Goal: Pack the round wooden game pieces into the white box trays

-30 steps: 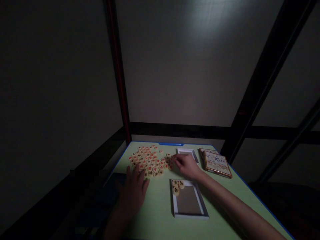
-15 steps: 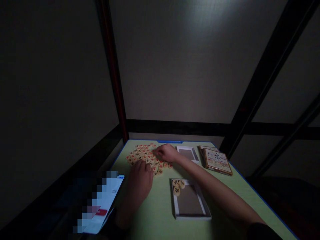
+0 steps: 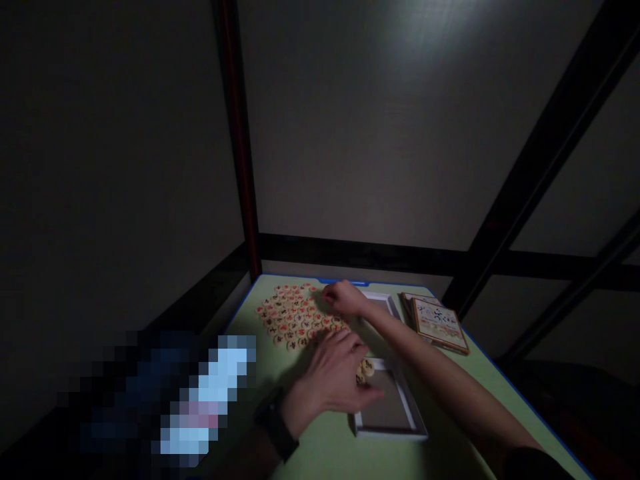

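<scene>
Several round pale game pieces [image 3: 293, 317] with red and black marks lie spread on the far left of the green table [image 3: 325, 447]. My right hand [image 3: 345, 298] reaches to the far right edge of this spread, fingers curled down on the pieces; what they pinch is hidden. My left hand [image 3: 335, 373], with a dark watch at the wrist, lies with fingers stretched over the left corner of the near white tray [image 3: 395, 417]. It covers most of the few pieces [image 3: 367, 367] in that tray's far end.
A second white tray [image 3: 384, 305] sits at the far edge, under my right forearm. A brown-rimmed printed box [image 3: 440, 325] lies at the far right. A lit, blurred screen [image 3: 205, 400] is at the near left. Dark frame bars and walls surround the table.
My left hand has moved right from the spread of pieces onto the near tray's corner. My right hand has shifted a little right and farther along the pile's far edge.
</scene>
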Demonstrator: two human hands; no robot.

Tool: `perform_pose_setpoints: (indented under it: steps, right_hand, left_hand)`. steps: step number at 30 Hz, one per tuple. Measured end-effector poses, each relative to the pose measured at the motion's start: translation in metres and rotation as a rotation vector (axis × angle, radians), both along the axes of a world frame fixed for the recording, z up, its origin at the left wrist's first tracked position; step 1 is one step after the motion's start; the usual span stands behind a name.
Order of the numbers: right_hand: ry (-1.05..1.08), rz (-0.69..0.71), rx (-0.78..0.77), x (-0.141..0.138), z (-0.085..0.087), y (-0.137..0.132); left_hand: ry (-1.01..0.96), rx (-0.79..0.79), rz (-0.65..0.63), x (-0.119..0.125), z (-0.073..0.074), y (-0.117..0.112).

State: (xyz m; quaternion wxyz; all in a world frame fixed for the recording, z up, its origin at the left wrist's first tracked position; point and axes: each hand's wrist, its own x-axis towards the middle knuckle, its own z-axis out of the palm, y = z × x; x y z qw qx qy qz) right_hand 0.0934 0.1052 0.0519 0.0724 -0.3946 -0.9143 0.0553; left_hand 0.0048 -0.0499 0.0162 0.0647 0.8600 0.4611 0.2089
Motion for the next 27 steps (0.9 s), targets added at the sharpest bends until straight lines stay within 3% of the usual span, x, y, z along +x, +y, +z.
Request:
perform_pose_setpoints:
  steps: [6, 13, 27]
  right_hand:
    - [-0.038, -0.010, -0.001, 0.003, 0.000, 0.023]
    - [-0.148, -0.004, -0.018, -0.001, -0.003, 0.039]
    - [-0.325, -0.066, 0.094, 0.008, 0.004, -0.029]
  left_hand:
    - [0.033, -0.073, -0.015, 0.006, -0.015, -0.001]
    - [0.015, -0.135, 0.012, 0.006, -0.017, -0.001]
    - [0.040, -0.143, 0.028, 0.008, -0.016, -0.004]
